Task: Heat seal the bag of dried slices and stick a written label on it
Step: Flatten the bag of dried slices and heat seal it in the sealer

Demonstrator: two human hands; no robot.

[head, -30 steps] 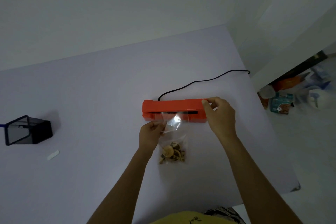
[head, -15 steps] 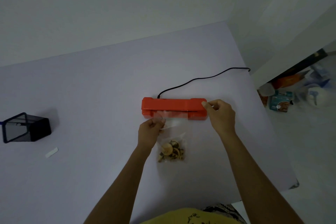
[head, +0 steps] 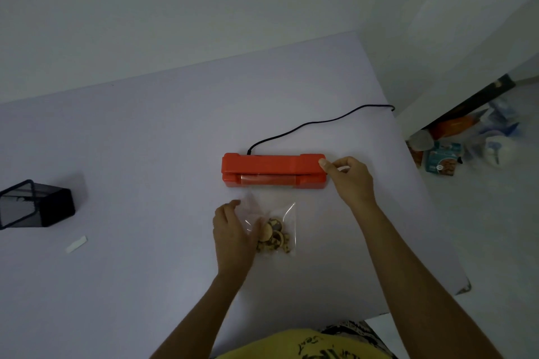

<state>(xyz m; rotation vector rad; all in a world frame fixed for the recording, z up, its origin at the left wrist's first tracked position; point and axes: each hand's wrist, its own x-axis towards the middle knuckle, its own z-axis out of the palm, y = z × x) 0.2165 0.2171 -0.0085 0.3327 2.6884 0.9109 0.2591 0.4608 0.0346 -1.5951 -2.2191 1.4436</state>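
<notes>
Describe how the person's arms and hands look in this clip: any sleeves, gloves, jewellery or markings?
Both hands, left and right, are bare, with no gloves. No rings, watch or bracelet can be made out, though the picture is dim. Both forearms are uncovered as far as the frame shows, so no sleeves appear. At the bottom edge is a yellow garment with dark lettering, too cut off to read.

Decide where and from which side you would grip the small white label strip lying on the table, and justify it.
Pinch the label across its narrow width, at its middle, coming from above. It lies flat on the table, long and thin, apart from the black holder, so the long edges seem freely reachable.
</notes>
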